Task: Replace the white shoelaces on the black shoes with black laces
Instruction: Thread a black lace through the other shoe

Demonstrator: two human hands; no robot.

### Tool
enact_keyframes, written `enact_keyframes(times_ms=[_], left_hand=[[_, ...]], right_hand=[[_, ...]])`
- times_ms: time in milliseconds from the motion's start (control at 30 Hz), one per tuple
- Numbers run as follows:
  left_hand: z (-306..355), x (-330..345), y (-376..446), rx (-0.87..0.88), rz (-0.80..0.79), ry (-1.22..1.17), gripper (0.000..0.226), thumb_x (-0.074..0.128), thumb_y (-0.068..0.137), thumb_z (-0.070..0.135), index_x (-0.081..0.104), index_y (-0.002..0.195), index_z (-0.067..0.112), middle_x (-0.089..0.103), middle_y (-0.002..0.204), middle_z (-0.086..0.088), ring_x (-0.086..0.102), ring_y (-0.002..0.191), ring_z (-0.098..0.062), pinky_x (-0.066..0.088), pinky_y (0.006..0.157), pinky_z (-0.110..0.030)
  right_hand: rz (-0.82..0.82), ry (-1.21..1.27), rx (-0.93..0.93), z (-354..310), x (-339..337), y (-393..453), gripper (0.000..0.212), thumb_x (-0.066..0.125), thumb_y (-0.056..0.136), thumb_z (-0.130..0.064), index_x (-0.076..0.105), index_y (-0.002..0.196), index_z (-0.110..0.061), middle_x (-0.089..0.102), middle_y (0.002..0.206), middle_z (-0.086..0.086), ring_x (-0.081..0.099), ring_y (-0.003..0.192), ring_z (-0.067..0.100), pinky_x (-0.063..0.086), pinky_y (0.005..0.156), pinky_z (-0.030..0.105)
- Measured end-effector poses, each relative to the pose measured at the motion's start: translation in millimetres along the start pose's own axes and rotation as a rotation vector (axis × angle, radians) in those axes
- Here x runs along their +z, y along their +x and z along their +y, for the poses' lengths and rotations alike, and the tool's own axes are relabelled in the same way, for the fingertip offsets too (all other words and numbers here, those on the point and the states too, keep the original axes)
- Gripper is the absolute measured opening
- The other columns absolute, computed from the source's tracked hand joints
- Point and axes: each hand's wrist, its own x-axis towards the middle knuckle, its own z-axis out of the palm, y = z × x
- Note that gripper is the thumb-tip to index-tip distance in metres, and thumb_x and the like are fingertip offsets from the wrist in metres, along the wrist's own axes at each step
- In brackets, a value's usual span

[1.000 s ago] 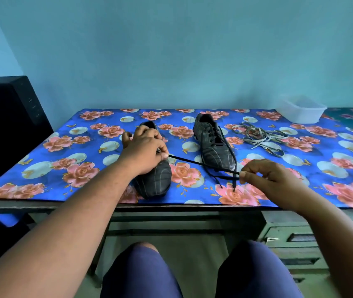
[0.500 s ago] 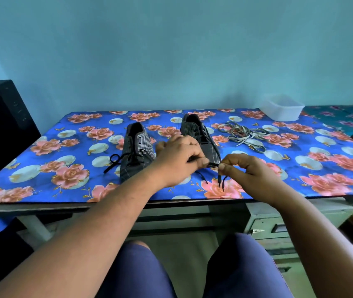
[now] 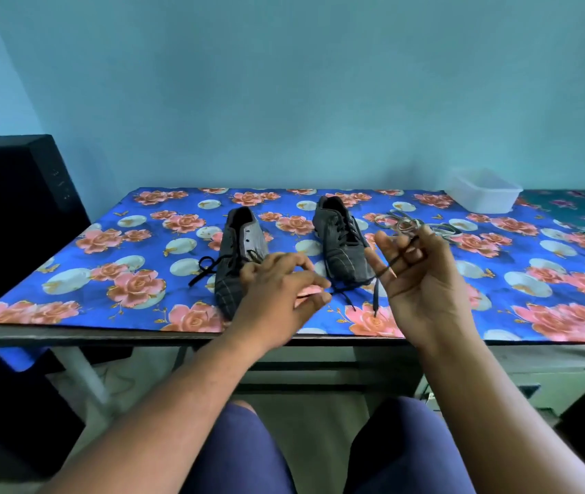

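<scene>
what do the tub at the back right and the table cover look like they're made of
The tub looks like thin translucent white plastic: the light shows through its walls, and its finish looks frosted. The table cover looks like glossy printed vinyl or oilcloth, lying smooth with a faint sheen, though coated fabric is possible.

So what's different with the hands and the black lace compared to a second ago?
The left hand has let go of the left shoe and opened beside the right hand, which turned palm-up with the black lace looped over its fingers. Both shoes and the white laces stayed put.
</scene>
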Motion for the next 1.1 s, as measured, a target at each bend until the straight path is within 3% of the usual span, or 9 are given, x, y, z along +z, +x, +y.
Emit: enact_keyframes(times_ms=[100,233,400,500,567,700,833,967,1100], left_hand=[[-7.3,-7.2,-11.5,-0.108,0.139,0.038,0.046,0.047,0.087,0.073,0.072,0.108,0.041,0.059,0.119,0.017,0.049,0.121,-0.009,0.025,0.093,-0.037],[-45.4,-29.0,-13.3,-0.379,0.363,0.009,0.024,0.06,0.09,0.053,0.07,0.095,0.032,0.067,0.101,0.01,0.061,0.101,-0.022,0.043,0.082,-0.04],[-101.7,-41.7,0.2,-0.654,0.165,-0.09,0.019,0.066,0.093,0.047,0.065,0.102,0.03,0.065,0.103,0.009,0.064,0.102,-0.023,0.053,0.086,-0.042],[-109.9,-40.6,14.3,-0.654,0.11,-0.198,0.029,0.066,0.094,0.047,0.065,0.112,0.024,0.065,0.108,0.008,0.064,0.107,-0.02,0.048,0.085,-0.035],[-108.5,-37.6,24.1,-0.651,0.071,-0.143,0.039,0.064,0.092,0.057,0.064,0.116,0.026,0.067,0.112,0.008,0.064,0.109,-0.019,0.048,0.09,-0.037],[-104.4,-34.8,38.5,-0.658,0.043,0.117,0.054,0.055,0.088,0.072,0.061,0.121,0.03,0.07,0.116,0.005,0.061,0.115,-0.027,0.037,0.093,-0.044],[-101.4,-37.2,42.0,-0.657,0.042,0.203,0.06,0.052,0.088,0.074,0.059,0.127,0.03,0.069,0.117,0.002,0.06,0.116,-0.027,0.033,0.093,-0.045],[-103.7,-40.7,43.4,-0.675,0.031,0.249,0.054,0.049,0.086,0.075,0.063,0.116,0.033,0.072,0.104,0.006,0.06,0.111,-0.025,0.03,0.097,-0.048],[-102.5,-47.2,47.8,-0.656,-0.015,0.243,0.046,0.053,0.087,0.069,0.064,0.117,0.036,0.071,0.106,0.008,0.059,0.115,-0.024,0.028,0.102,-0.049]], right_hand=[[0.04,-0.097,0.052,16.8,21.2,12.1,0.026,0.063,0.097,-0.026,0.057,0.072,-0.022,0.047,0.06,-0.006,0.05,0.053,0.01,0.053,0.066,0.029],[-0.109,-0.456,0.049,43.7,32.3,29.6,0.015,0.073,0.084,-0.028,0.066,0.073,-0.02,0.062,0.064,-0.002,0.048,0.051,0.01,0.045,0.054,0.024],[-0.26,-0.802,0.042,81.3,45.5,57.3,0.006,0.075,0.089,-0.011,0.07,0.09,-0.008,0.072,0.078,0.007,0.057,0.055,0.014,0.051,0.056,0.026],[-0.342,-0.949,0.023,99.8,54.4,71.1,0.015,0.069,0.095,-0.007,0.068,0.109,-0.012,0.075,0.083,0.008,0.061,0.062,0.016,0.053,0.057,0.029],[-0.386,-1.067,-0.004,110.1,59.5,79.0,0.022,0.066,0.096,-0.009,0.069,0.117,-0.016,0.076,0.087,0.007,0.06,0.066,0.011,0.054,0.059,0.028],[-0.395,-1.2,-0.143,127.0,65.2,91.6,0.012,0.072,0.092,-0.011,0.078,0.102,-0.015,0.073,0.076,-0.008,0.061,0.061,-0.003,0.047,0.06,0.013],[-0.389,-1.281,-0.223,142.2,70.9,93.7,0.003,0.076,0.089,-0.02,0.076,0.086,-0.022,0.073,0.074,-0.007,0.066,0.068,0.005,0.054,0.066,0.026],[-0.352,-1.335,-0.239,155.8,72.9,95.0,0.007,0.072,0.089,-0.025,0.072,0.083,-0.027,0.068,0.071,-0.013,0.061,0.067,0.0,0.05,0.063,0.025],[-0.318,-1.326,-0.213,161.9,71.0,97.3,0.007,0.071,0.089,-0.028,0.073,0.083,-0.031,0.069,0.074,-0.016,0.063,0.071,-0.002,0.051,0.066,0.025]])
